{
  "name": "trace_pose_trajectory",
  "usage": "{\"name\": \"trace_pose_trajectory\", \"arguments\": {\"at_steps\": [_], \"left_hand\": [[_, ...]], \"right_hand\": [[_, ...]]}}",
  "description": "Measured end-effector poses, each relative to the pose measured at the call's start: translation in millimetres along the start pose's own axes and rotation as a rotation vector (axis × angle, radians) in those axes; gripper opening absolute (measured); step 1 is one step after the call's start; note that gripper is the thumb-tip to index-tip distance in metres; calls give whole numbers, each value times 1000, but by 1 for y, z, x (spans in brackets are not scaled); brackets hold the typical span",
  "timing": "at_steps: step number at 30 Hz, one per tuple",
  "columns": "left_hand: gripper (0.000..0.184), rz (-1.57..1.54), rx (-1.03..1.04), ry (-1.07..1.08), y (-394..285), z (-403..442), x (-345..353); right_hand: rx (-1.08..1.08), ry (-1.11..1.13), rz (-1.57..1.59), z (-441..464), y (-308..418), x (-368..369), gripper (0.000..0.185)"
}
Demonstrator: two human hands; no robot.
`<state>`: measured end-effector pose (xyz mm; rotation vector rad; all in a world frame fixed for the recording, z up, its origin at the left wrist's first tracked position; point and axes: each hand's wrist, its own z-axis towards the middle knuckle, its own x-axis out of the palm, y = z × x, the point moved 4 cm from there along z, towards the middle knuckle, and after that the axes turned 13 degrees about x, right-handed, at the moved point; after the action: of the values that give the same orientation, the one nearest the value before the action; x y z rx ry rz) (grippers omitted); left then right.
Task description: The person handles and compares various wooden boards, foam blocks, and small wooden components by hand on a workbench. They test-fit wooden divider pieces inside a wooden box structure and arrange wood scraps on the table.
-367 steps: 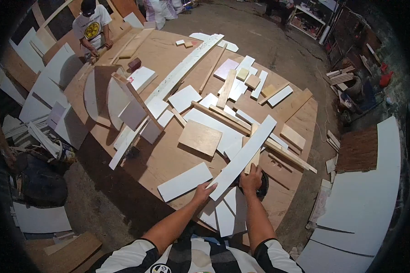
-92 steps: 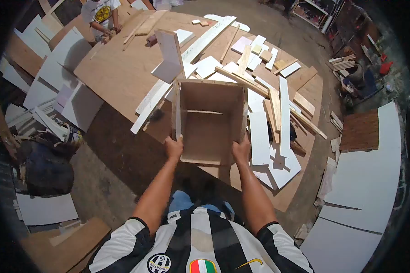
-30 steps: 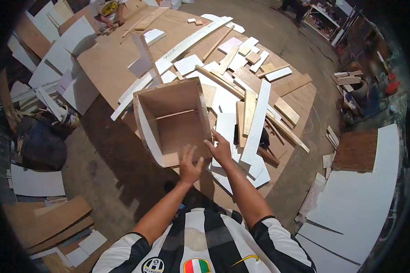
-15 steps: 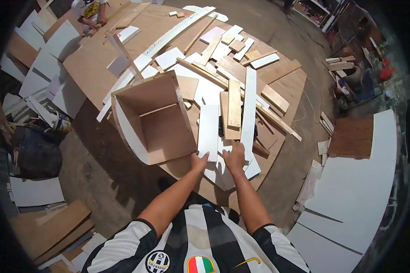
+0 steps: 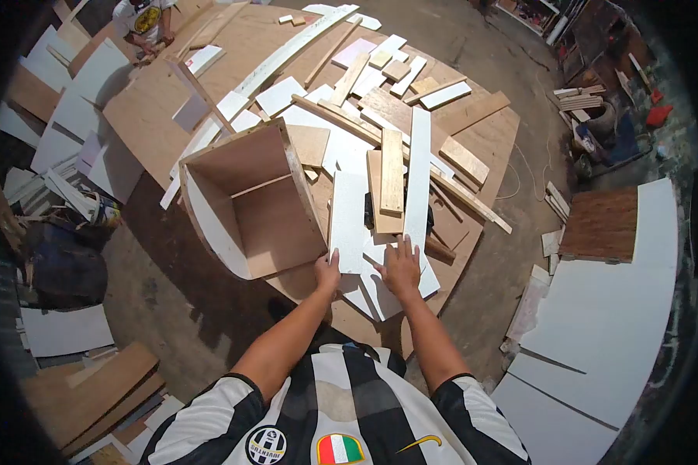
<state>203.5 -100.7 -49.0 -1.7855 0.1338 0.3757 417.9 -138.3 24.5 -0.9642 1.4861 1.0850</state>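
Note:
My left hand [image 5: 328,272] grips the lower left corner of a white rectangular board [image 5: 348,221], with the thumb along its edge. My right hand [image 5: 401,268] lies open, fingers apart, over white offcuts [image 5: 380,292] near the bottom end of a long white strip [image 5: 417,170]. Whether its fingertips press on the strip, I cannot tell. Between the board and the strip, a short pale wooden board [image 5: 392,172] rests on another wooden piece [image 5: 377,200]. Left of my left hand stands an open plywood box [image 5: 275,225] with a curved white side.
Wood strips and white offcuts lie across the plywood table [image 5: 151,105]. Another person [image 5: 143,23] is at its far left corner. Large white panels [image 5: 597,310] stand at the right, and plywood sheets [image 5: 108,387] lie at the lower left. A dark bucket [image 5: 66,263] stands left.
My right hand's fingers have gone from curled to spread out. My left hand stays at the white board's corner. The whole view has shifted slightly.

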Motion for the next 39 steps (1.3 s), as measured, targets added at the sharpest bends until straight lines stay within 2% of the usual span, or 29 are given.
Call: {"name": "trace_pose_trajectory", "arguments": {"at_steps": [1, 3, 7, 9, 10, 12, 13, 15, 17, 19, 21, 23, 25, 27, 30, 32, 33, 34, 35, 36, 37, 38, 39], "left_hand": [[49, 3, 0, 0, -2, -3, -1], [48, 36, 81, -38, -6, -10, -3], [49, 19, 93, -37, -7, -12, -3], [50, 128, 72, 6, -11, -16, -3], [50, 129, 74, 1, -15, -19, -3], [49, -11, 58, 93, -15, -22, 2], [49, -11, 61, 83, -10, -22, 4], [49, 69, 141, 95, -5, -20, 9], [46, 36, 78, 91, -32, -24, 6], [46, -134, 16, 139, -33, -22, 10], [46, -131, 20, 153, -32, -18, 15], [47, -193, -115, 110, -43, -21, 17], [47, -156, -113, 104, -33, -14, 20], [48, -179, -128, 70, -29, -8, 22], [49, -152, -115, 66, -26, -5, 25], [50, -200, -129, 58, -15, -3, 30], [51, -248, -142, 50, 2, -2, 37], [53, -261, -164, 8, 5, -1, 38], [53, -290, -186, 75, 9, -4, 38], [53, -296, -229, 118, 13, -4, 38], [53, -302, -272, 162, 16, -6, 40], [53, -302, -277, 166, 18, -9, 42], [53, -59, -154, 132, 14, -10, 36]], "right_hand": [[1, 1, 3, 1, 1, -1, 81], [-27, 165, -11, 0, 4, 2, 90], [19, 139, -93, 3, 2, -1, 102], [140, 230, -126, 7, -7, -2, 108], [142, 195, -140, 7, -9, -3, 109], [143, 243, -132, 11, -13, -5, 109], [149, 293, -128, 12, -15, -4, 108], [130, 234, -145, 8, -15, -2, 107], [190, 279, -91, 4, -21, 4, 105], [189, 228, -73, 4, -20, -4, 101], [254, 322, -25, 3, -25, -12, 95], [246, 277, 49, 3, -30, -14, 89], [231, 189, 82, 1, -30, -32, 88], [250, 195, 109, 2, -31, -42, 86], [300, 312, 231, 3, -45, -37, 85], [285, 364, 605, 0, -55, -22, 78], [301, 367, 600, -1, -58, -18, 78], [395, 503, 854, -1, -58, -9, 73], [489, 633, 1111, -4, -59, 2, 68], [440, 743, 1152, 1, -55, 9, 62], [450, 740, 1150, -2, -59, 12, 62], [585, 776, 1267, -6, -62, 20, 62], [719, 810, 1382, -8, -52, 9, 63]]}}
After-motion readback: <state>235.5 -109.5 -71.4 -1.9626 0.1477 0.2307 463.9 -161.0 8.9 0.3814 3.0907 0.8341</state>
